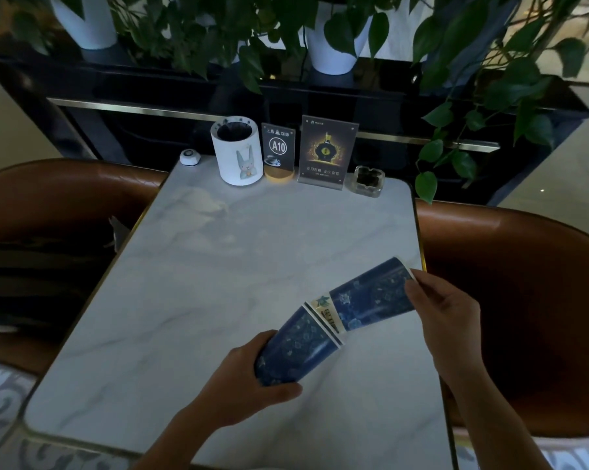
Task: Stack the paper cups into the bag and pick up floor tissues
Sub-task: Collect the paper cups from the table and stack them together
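Above the near right part of the marble table [218, 266], I hold blue patterned paper cups nested into a bent row. My left hand [252, 385] grips the lower cup [293, 347] by its base end. My right hand [445, 310] holds the upper cup [371, 296] at its far rim. Between the two shows the white rim and printed band of a further nested cup [327, 317]. No bag and no floor tissues are in view.
At the table's far edge stand a white rabbit-print holder [238, 157], an A10 table sign [278, 152], an acrylic advert stand [327, 154], a glass ashtray [367, 181] and a white call button [188, 157]. Brown leather seats [510, 300] flank the table. Potted plants [333, 45] hang over the back.
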